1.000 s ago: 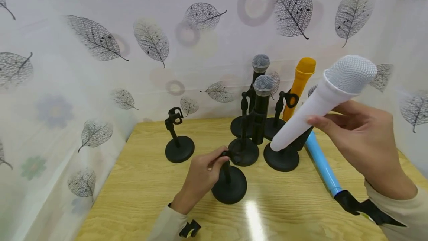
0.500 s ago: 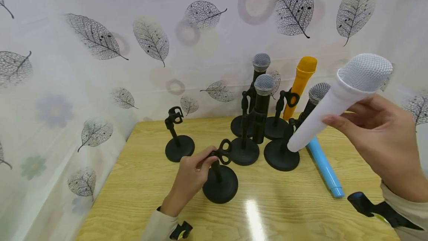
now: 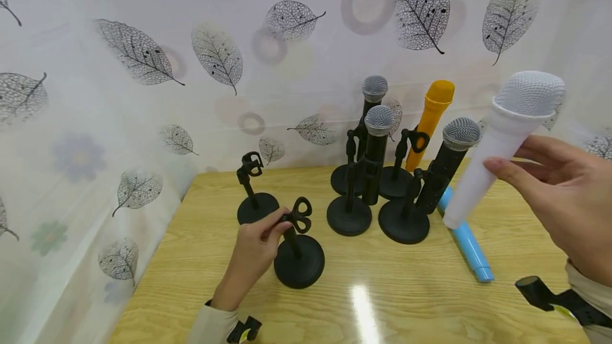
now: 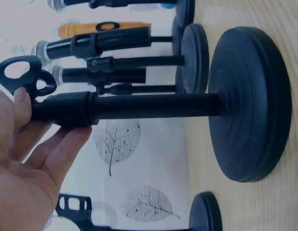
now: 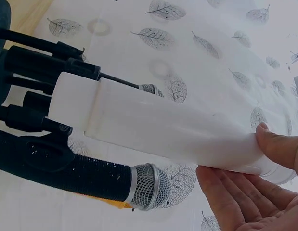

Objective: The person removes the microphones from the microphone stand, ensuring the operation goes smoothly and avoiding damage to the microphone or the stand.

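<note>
My left hand (image 3: 256, 246) pinches the top of a black desk microphone stand (image 3: 299, 261) just below its ring clip. In the left wrist view the thumb lies by the clip, the fingers under the collar of the stand (image 4: 158, 106). To the right, my right hand (image 3: 559, 190) holds a white microphone (image 3: 502, 137) in the air, its mesh head up and its lower end tilted left. The right wrist view shows thumb and fingers on either side of the white microphone (image 5: 163, 130), near its head, which is out of that view.
Black microphones with silver heads (image 3: 380, 121) (image 3: 460, 134) sit in stands at the right. A yellow microphone (image 3: 432, 110) leans behind them, and a blue microphone (image 3: 470, 248) lies on the wooden table (image 3: 406, 296). Another stand (image 3: 255, 206) with a bare clip is at the back left.
My left hand has shifted left with the stand, whose clip now shows open loops. The right hand has carried the white microphone to the right, more upright, uncovering a black microphone behind it.
</note>
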The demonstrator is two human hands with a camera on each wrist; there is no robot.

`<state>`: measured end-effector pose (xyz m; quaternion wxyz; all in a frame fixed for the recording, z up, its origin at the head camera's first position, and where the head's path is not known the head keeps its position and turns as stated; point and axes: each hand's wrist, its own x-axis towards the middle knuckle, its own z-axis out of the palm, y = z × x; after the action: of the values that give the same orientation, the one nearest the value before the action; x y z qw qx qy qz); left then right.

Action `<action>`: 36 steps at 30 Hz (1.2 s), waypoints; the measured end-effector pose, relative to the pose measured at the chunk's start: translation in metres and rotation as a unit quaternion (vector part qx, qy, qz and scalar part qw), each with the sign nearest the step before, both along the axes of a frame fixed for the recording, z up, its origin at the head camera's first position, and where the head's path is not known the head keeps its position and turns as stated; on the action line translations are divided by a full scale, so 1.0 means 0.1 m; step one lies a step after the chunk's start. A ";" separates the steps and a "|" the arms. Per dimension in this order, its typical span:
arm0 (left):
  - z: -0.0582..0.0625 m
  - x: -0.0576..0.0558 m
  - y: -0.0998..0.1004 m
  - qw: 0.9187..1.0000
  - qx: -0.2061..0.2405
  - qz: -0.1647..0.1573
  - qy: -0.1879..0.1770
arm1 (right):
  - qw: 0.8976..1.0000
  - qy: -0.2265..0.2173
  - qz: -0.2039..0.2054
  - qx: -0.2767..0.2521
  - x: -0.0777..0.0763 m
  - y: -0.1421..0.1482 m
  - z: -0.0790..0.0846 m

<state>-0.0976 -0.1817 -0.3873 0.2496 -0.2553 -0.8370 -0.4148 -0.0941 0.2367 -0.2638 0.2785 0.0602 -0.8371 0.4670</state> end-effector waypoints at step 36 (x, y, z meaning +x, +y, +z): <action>0.03 0.08 -0.66 0.995 0.009 0.097 -0.037 | 0.993 -0.109 -0.026 0.026 -0.30 0.53 -0.40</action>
<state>-0.0892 -0.2473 -0.3845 0.2596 -0.1549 -0.8629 -0.4051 -0.1237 0.2893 -0.3039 0.1959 -0.0055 -0.8758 0.4412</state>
